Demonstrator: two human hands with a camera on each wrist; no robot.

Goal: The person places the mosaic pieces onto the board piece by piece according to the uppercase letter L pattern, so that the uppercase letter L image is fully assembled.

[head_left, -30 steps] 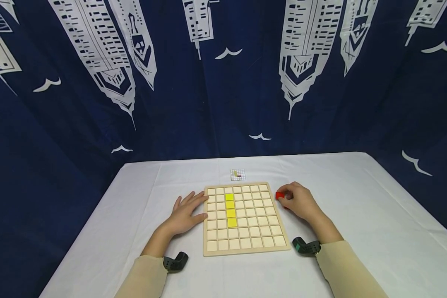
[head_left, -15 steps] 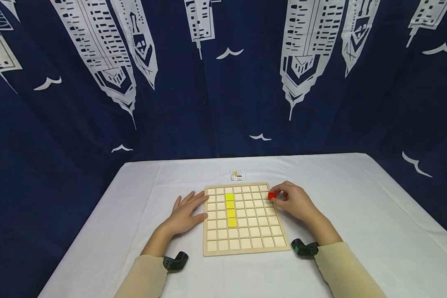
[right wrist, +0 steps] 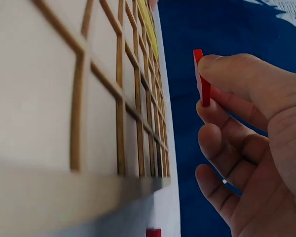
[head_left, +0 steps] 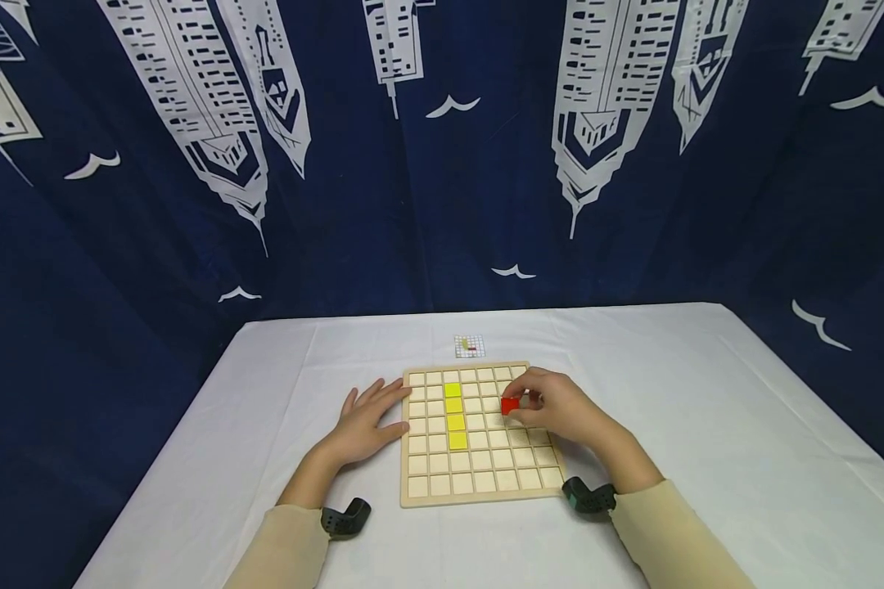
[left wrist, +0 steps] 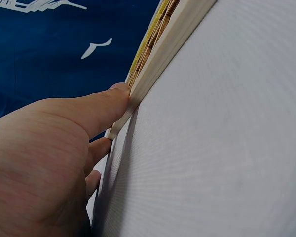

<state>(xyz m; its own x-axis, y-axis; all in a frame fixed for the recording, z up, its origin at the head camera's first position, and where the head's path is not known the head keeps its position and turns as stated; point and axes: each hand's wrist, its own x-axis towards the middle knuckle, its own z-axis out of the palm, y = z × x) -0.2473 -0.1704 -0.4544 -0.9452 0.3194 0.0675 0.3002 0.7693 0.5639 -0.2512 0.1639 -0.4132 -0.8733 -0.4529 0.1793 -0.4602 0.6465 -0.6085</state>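
Note:
A square wooden grid board (head_left: 486, 497) lies on the white table, with several yellow tiles (head_left: 455, 422) lined up in one of its columns. My right hand (head_left: 563, 406) pinches a red square tile (head_left: 510, 406) between thumb and fingertips, over the right part of the board. In the right wrist view this red tile (right wrist: 201, 79) is held edge-on, apart from the grid, with the lower fingers loosely bent. My left hand (head_left: 364, 427) rests with fingers spread at the board's left edge. Its thumb (left wrist: 116, 101) touches the wooden rim in the left wrist view.
A small printed grid card (head_left: 469, 347) lies just beyond the board's far edge. Another red piece (right wrist: 153, 233) shows at the bottom of the right wrist view, past the board's side. A dark blue patterned curtain (head_left: 427, 204) hangs behind the table.
My right hand has carried the red tile leftward from beside the board to over its right-hand columns. The left hand has stayed at the left edge.

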